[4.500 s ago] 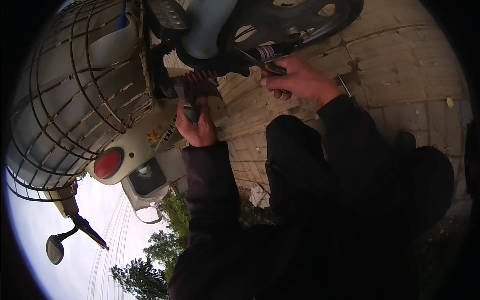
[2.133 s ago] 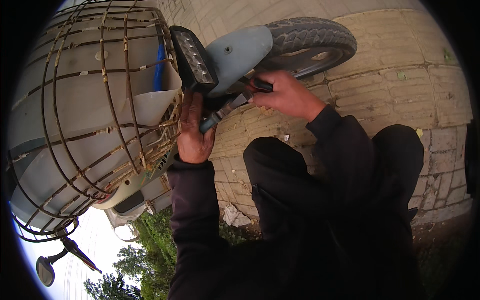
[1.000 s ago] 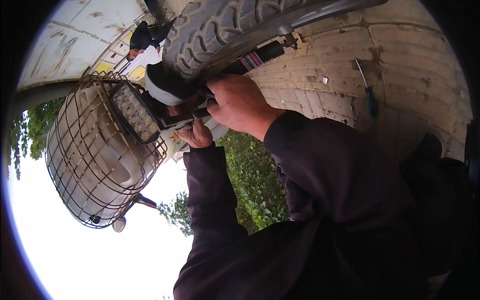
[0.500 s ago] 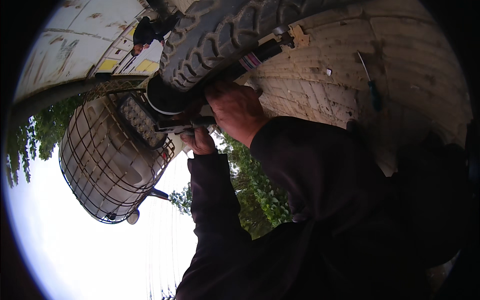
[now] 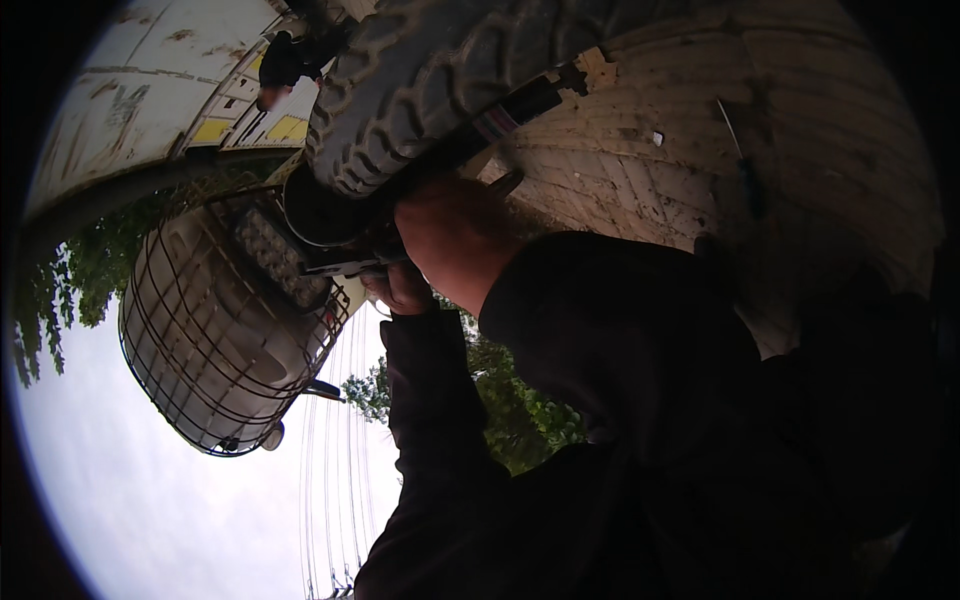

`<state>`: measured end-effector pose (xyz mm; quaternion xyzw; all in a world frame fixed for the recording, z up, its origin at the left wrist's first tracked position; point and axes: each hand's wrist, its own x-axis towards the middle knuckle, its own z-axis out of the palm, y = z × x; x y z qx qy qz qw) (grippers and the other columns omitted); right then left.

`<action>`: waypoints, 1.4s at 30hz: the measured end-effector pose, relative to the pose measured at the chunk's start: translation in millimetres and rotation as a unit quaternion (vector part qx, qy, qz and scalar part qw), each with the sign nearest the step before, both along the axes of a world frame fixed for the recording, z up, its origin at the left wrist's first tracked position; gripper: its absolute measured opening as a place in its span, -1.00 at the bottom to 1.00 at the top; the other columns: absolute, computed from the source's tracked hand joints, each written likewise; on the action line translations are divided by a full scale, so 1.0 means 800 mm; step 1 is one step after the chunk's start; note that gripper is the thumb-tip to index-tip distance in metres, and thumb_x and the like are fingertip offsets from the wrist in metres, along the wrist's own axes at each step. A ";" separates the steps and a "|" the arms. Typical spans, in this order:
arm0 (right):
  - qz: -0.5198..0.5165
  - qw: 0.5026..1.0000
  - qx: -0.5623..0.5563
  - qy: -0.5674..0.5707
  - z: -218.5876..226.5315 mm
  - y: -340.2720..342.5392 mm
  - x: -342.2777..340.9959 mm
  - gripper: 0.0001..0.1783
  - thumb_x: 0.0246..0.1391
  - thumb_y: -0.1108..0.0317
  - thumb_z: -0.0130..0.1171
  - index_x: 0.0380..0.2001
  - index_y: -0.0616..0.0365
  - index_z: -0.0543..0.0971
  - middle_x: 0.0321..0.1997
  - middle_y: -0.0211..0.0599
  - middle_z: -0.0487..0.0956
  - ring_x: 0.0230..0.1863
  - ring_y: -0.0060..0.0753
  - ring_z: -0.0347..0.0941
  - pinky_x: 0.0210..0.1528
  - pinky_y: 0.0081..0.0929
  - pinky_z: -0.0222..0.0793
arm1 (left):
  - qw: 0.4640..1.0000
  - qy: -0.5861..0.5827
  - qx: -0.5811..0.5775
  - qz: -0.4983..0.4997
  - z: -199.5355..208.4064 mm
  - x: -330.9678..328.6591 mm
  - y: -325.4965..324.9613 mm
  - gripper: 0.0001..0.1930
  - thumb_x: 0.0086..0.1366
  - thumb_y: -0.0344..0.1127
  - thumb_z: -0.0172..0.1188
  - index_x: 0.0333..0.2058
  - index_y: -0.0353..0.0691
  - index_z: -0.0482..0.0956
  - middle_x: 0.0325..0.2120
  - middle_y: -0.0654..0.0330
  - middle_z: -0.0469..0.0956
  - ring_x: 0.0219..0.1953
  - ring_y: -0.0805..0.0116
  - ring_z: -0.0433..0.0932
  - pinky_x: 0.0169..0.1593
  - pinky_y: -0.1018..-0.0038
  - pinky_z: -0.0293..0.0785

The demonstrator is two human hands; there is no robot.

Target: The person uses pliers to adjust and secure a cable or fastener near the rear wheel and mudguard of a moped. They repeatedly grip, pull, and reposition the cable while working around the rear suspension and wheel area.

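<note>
Beside a knobbly black tyre, my two hands are close together at a dark metal assembly. My right hand is closed just below a dark tube with a coloured band. A dark slim piece sticks out past this hand; whether it is gripped there is unclear. My left hand is lower and further left, its fingers curled at a flat metal bracket. The right hand partly hides it. A round dark cylinder end is next to the bracket. Shadow hides what the fingertips touch.
A wire cage surrounds a pale vehicle part, with a many-lensed lamp beside it. A screwdriver lies on the paved ground at right. Another person is at the upper left by a white panel.
My right hand has shifted slightly left and turned, and the dark slim piece beyond it shows more. My left hand has moved slightly right and down in view. The picture is darker.
</note>
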<state>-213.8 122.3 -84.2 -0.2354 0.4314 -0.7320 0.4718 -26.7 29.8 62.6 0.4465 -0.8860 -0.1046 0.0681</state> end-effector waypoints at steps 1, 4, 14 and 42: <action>0.015 1.000 0.012 0.019 0.003 -0.001 -0.003 -0.87 0.11 0.43 0.11 -0.42 0.21 0.62 -0.31 -0.07 0.64 -0.18 -0.02 0.62 -0.15 -0.11 0.56 | 0.996 0.074 0.031 0.044 0.001 -0.001 -0.003 -0.60 0.49 -0.40 0.15 0.24 -0.36 0.45 0.13 -0.01 0.58 0.12 0.25 0.56 0.20 0.32 0.48; 0.002 1.000 0.016 -0.004 0.004 -0.007 -0.006 -0.86 0.11 0.43 0.12 -0.46 0.23 0.62 -0.33 -0.04 0.63 -0.20 -0.01 0.63 -0.15 -0.10 0.56 | 0.942 0.280 0.060 0.175 0.000 -0.009 -0.002 -0.63 0.49 -0.39 0.18 0.20 -0.37 0.49 0.10 0.01 0.61 0.09 0.27 0.58 0.17 0.34 0.50; -0.011 1.000 -0.021 0.019 -0.019 -0.002 -0.003 -0.90 0.07 0.48 0.14 -0.36 0.25 0.61 -0.35 0.00 0.63 -0.21 0.02 0.63 -0.16 -0.09 0.56 | 0.986 0.115 0.058 0.107 -0.011 -0.025 0.003 -0.63 0.50 -0.26 0.18 0.14 -0.41 0.55 0.10 0.04 0.60 0.09 0.26 0.56 0.15 0.31 0.49; -0.100 0.991 0.004 0.090 -0.013 -0.008 -0.005 -0.87 0.05 0.41 0.20 -0.33 0.13 0.68 -0.32 -0.18 0.68 -0.20 -0.14 0.66 -0.15 -0.20 0.56 | 0.956 0.179 0.133 0.190 0.009 -0.002 -0.011 -0.46 0.47 -0.45 0.18 0.36 -0.37 0.29 0.31 0.04 0.39 0.32 0.28 0.35 0.38 0.34 0.30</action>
